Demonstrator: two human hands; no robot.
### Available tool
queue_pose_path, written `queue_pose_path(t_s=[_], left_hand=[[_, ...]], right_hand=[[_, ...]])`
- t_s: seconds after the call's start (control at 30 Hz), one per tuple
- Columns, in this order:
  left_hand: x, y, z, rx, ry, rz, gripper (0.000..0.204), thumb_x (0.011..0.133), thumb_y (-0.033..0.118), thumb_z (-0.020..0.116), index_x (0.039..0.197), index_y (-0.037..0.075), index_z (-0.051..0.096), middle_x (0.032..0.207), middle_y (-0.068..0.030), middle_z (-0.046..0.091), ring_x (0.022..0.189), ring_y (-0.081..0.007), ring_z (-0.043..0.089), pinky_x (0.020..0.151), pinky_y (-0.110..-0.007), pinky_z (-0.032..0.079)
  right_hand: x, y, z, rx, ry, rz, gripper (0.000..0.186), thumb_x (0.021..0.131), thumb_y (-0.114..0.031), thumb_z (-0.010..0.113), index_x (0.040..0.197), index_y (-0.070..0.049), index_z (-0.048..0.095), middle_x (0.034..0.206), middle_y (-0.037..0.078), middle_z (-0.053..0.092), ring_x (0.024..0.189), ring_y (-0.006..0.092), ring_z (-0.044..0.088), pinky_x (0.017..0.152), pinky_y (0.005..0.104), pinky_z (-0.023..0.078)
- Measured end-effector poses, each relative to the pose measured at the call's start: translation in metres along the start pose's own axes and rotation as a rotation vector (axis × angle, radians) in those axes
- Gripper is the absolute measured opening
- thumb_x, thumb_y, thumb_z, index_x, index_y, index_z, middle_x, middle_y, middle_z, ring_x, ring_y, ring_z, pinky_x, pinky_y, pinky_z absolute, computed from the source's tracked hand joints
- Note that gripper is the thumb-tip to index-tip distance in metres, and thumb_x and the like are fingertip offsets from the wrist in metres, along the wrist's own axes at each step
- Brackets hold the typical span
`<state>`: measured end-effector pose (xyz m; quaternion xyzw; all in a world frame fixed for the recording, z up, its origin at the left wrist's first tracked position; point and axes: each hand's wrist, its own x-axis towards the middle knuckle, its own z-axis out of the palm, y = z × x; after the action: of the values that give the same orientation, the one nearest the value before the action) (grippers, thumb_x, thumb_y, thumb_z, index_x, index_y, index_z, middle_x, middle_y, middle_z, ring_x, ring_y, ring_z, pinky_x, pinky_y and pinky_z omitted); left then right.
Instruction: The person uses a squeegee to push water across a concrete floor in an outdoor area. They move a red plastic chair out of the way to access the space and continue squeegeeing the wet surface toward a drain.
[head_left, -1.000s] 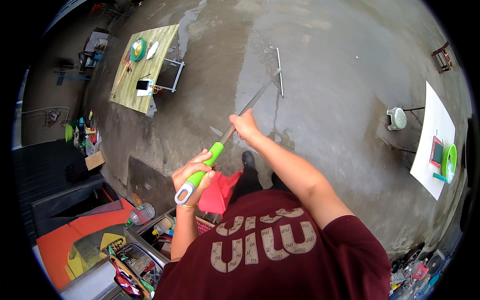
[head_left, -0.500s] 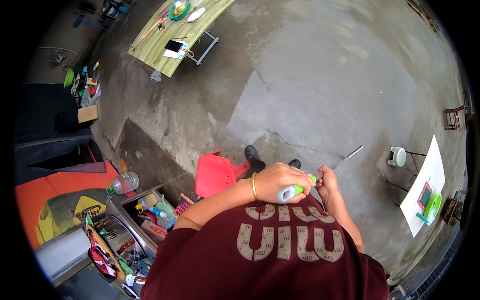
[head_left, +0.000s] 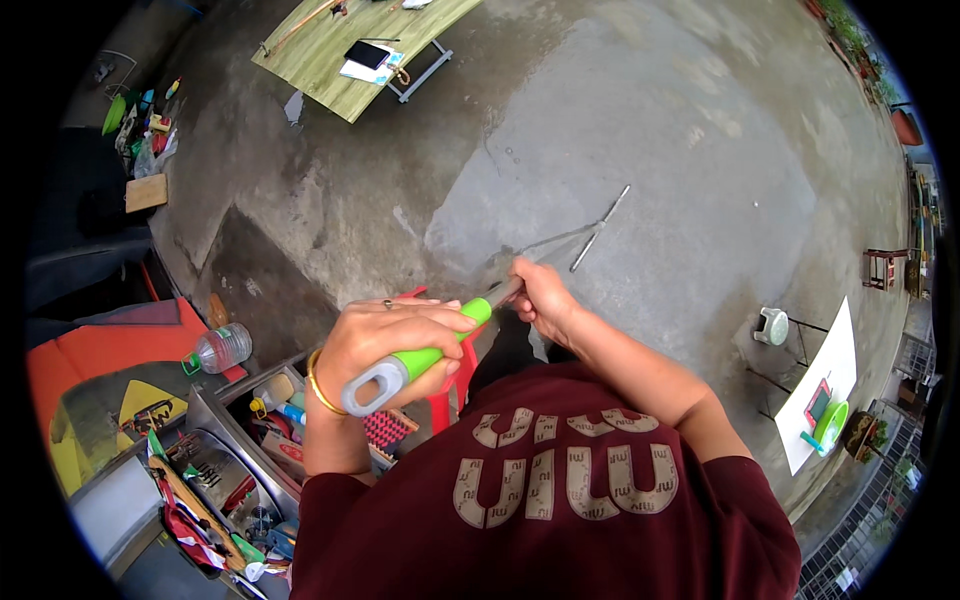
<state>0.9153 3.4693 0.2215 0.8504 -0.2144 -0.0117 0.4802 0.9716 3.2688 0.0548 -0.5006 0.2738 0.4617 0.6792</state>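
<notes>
A long-handled floor squeegee [head_left: 420, 360] with a green and grey grip runs slantwise from me out to the floor. Its narrow crossbar lies on the wet concrete ahead. My left hand [head_left: 395, 335], with a yellow bangle at the wrist, is wrapped round the green grip near the grey loop end. Farther down the pole, my right hand [head_left: 543, 300] is closed round the grey shaft. Behind my left hand, a red plastic chair [head_left: 440, 408] is partly hidden.
A green-topped table [head_left: 330, 65] holding a phone stands far left. At left are a large clear bottle [head_left: 222, 348] and a cluttered metal drawer [head_left: 210, 410]. On the right stand a white table [head_left: 815, 400] with a green basin [head_left: 832, 425], and a small stool [head_left: 771, 327].
Both hands have moved left and forward with the squeegee. Its pole has swung leftward, and its crossbar now shows on the floor ahead. The view has shifted a little.
</notes>
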Motion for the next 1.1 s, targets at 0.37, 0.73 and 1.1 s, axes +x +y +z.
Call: queue_pose_path(t_s=[0.37,0.73,1.1], left_hand=[[-0.048,0.004,-0.044,0.32,0.288,-0.261,0.017,0.064,0.0,0.074,0.078,0.004,0.065,0.095,-0.0135,0.072,0.095,-0.0311,0.07,0.089,-0.038,0.055],[0.065,0.004,0.074,0.111,0.249,-0.01,0.018,0.067,0.003,0.076,0.079,0.009,0.065,0.097,-0.0071,0.072,0.094,-0.0249,0.07,0.088,-0.036,0.056],[0.211,-0.069,0.155,-0.28,0.135,-0.035,0.013,0.078,0.007,0.07,0.088,0.009,0.063,0.098,-0.0087,0.071,0.102,-0.0284,0.067,0.083,-0.035,0.055]], right_hand=[[0.088,-0.033,0.143,-0.283,-0.302,-0.098,0.027,0.081,-0.021,0.054,0.064,0.001,0.054,0.059,0.01,0.055,0.041,0.0116,0.039,0.036,0.0287,0.029],[0.028,-0.094,-0.063,-0.162,0.049,-0.228,0.022,0.082,-0.016,0.056,0.065,-0.006,0.047,0.053,0.001,0.044,0.038,0.0091,0.033,0.035,0.0269,0.022],[0.089,-0.172,-0.22,-0.021,0.291,-0.142,0.013,0.08,-0.017,0.054,0.071,-0.01,0.046,0.056,-0.002,0.038,0.041,0.0075,0.031,0.036,0.0244,0.023]])
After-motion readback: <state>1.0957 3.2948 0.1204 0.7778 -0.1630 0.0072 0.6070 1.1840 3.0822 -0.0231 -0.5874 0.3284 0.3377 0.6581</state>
